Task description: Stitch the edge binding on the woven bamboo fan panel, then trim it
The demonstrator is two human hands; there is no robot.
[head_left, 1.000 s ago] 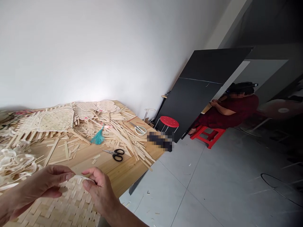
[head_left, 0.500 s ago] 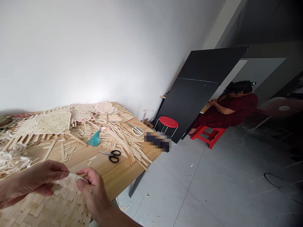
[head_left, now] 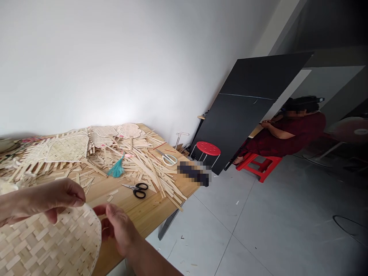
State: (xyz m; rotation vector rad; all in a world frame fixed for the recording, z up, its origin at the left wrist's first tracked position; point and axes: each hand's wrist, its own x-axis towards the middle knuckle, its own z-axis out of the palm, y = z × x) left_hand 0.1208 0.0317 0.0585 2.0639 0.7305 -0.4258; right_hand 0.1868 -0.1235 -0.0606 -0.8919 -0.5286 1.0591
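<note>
A woven bamboo fan panel (head_left: 48, 245) with a pale trimmed edge lies tilted over the near corner of the wooden table (head_left: 143, 214). My left hand (head_left: 48, 199) pinches its upper rim between thumb and fingers. My right hand (head_left: 117, 226) is closed on the panel's right edge, thumb and forefinger together on the trim. Black-handled scissors (head_left: 137, 188) lie on the table just beyond my right hand.
Loose bamboo strips (head_left: 149, 168), a teal tassel (head_left: 117, 168), white scissors (head_left: 169, 158) and other woven fans (head_left: 69, 147) cover the table's far half. A red stool (head_left: 209, 148), a leaning black board (head_left: 244, 111) and a seated person in dark red (head_left: 284, 130) are at the right.
The woven panel has swung up and toward me, its rounded edge now showing. My left hand rose slightly and my right hand slid down along the edge. The view shifted a little.
</note>
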